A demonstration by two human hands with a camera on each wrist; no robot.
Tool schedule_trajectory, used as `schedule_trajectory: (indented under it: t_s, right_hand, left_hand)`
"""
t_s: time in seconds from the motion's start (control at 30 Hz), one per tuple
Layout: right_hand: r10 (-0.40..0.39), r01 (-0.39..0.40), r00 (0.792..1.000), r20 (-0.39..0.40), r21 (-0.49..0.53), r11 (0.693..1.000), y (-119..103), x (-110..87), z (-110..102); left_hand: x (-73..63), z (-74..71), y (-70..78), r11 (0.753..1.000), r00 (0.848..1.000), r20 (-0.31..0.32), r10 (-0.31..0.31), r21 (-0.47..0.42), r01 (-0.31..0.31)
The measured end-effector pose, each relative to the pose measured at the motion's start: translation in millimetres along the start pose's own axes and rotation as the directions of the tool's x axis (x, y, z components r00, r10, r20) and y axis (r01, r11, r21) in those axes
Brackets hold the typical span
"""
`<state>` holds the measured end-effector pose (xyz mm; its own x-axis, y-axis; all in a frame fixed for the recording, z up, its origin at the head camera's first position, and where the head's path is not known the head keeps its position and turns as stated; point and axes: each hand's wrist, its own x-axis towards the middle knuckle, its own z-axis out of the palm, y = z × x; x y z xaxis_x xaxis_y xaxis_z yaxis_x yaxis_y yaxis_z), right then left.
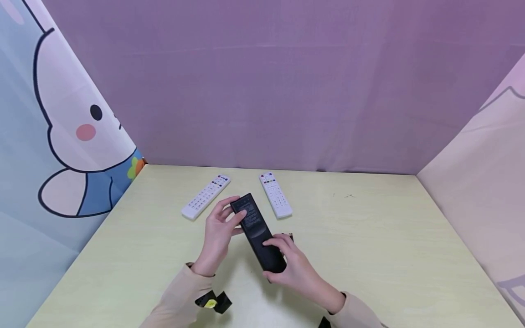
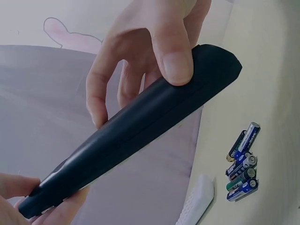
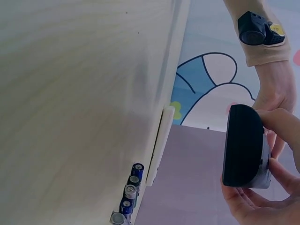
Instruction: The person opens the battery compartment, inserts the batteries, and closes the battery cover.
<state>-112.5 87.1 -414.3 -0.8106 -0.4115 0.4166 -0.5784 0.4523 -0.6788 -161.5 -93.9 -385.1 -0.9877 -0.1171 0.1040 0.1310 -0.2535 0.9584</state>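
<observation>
Black, long plastic remote control [image 1: 257,234], held at both ends.
The left hand [image 1: 217,234] pinches its far end; the right hand [image 1: 298,266] grips the near end. Handling it well probably calls for a steady left hold, light right-hand pressure and no twist. One slim white plastic remote [image 1: 206,197] lies beyond the left hand, another white remote [image 1: 275,195] right of the far end; blue, green and silver cylindrical batteries [image 2: 243,162] lie just past the right hand.

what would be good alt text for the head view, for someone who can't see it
A person's left hand and right hand hold a long black device, likely a remote, near opposite ends above a pale table. Beyond it, two white remotes lie on the table before a purple backdrop.
</observation>
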Motion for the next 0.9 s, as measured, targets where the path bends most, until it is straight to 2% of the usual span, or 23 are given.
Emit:
schedule_trajectory:
  t_s: [0.1, 0.2, 0.23, 0.4, 0.57, 0.73, 0.9]
  right_hand:
    - [0.001, -0.001, 1.000, -0.005, -0.005, 1.000, 1, -0.4, 1]
    - [-0.002, 0.001, 1.000, -0.011, -0.003, 1.000, 1, -0.7, 1]
    - [-0.005, 0.005, 1.000, -0.012, -0.003, 1.000, 2, -0.7, 1]
    - [-0.027, 0.027, 1.000, -0.010, -0.006, 1.000, 2, -0.5, 2]
    - [-0.037, 0.038, 0.999, -0.027, 0.014, 0.999, 1, -1.9, 1]
    - [-0.028, 0.034, 0.993, -0.112, 0.050, 0.998, -2, -2.4, 0]
    - [-0.073, 0.085, 0.968, -0.239, 0.039, 0.996, -2, -2.8, 2]
  left_hand:
    - [-0.9, 0.0, -1.2, 1.000, 1.000, 0.013, 0.021, -0.003, -0.021]
    - [-0.4, 0.9, -1.4, 1.000, 1.000, 0.000, -0.004, 0.000, 0.004]
    - [-7.4, 6.6, 14.2, 0.999, 0.999, -0.030, -0.040, 0.033, 0.041]
    - [-5.2, 6.8, 14.2, 0.994, 0.993, -0.061, -0.097, 0.051, 0.100]
    - [-5.1, 5.9, 14.6, 0.993, 0.991, -0.071, -0.114, 0.034, 0.117]
    - [-4.1, 5.5, 13.7, 0.993, 0.990, -0.080, -0.117, 0.022, 0.119]
    - [-3.9, 4.6, 13.8, 0.992, 0.988, -0.098, -0.123, 0.011, 0.124]
